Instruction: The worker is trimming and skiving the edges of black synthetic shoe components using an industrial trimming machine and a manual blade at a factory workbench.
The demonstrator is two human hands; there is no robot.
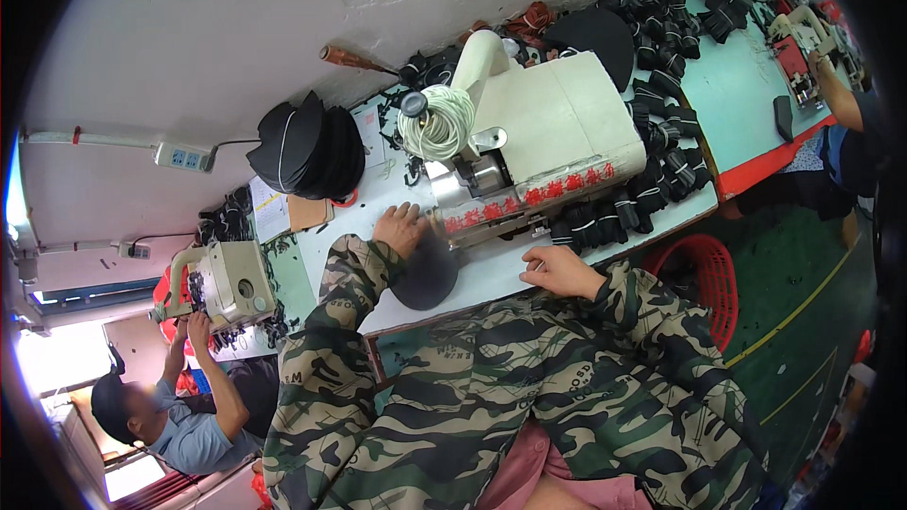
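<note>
A pale industrial sewing machine with red markings along its lower edge stands on the light table. My left hand lies beside the machine's working end, fingers stretched out and flat. A dark, rounded flat piece lies partly beneath that hand and wrist, its far edge reaching the machine. My right hand rests near the table's front edge, below the machine, with its fingers curled in. Nothing shows in its fingers. A coil of pale cord hangs at the machine's upper left.
Stacked black curved pieces stand at left; tied black bundles crowd the right. A red basket sits below the table. A screwdriver is near the wall. Other people work at a left machine and a far-right machine.
</note>
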